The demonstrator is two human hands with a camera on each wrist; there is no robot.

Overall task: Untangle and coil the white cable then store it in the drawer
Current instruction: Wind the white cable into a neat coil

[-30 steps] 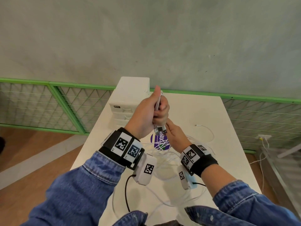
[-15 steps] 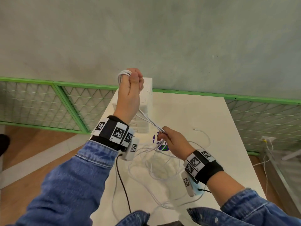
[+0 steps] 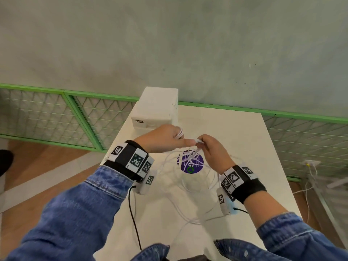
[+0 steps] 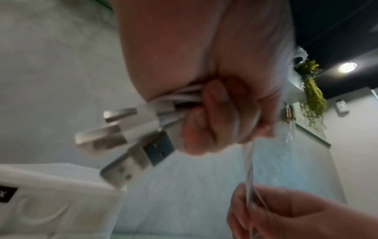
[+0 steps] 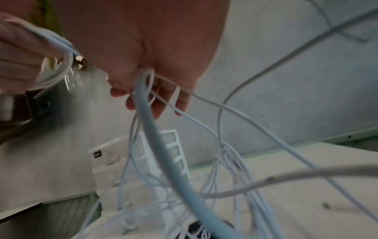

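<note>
My left hand (image 3: 165, 138) is closed in a fist round a bunch of the white cable (image 4: 184, 95), and several metal USB plugs (image 4: 114, 129) stick out of the fist. Just to its right, my right hand (image 3: 209, 146) pinches strands of the same cable (image 5: 147, 103) between its fingers. Loose tangled loops (image 3: 188, 194) hang from both hands down onto the white table (image 3: 254, 147). The white drawer unit (image 3: 156, 110) stands at the table's far left, just beyond my left hand; its drawers look closed.
A round purple sticker (image 3: 190, 163) lies on the table under the hands. A green mesh fence (image 3: 56, 117) runs behind and left of the table, below a grey wall. At the right, a wall socket (image 3: 310, 162) with other white wires hangs off the table.
My left hand, raised high with the cable bunch half a second ago, has come down to meet the right hand over the sticker. The stretched strands between them have gone slack.
</note>
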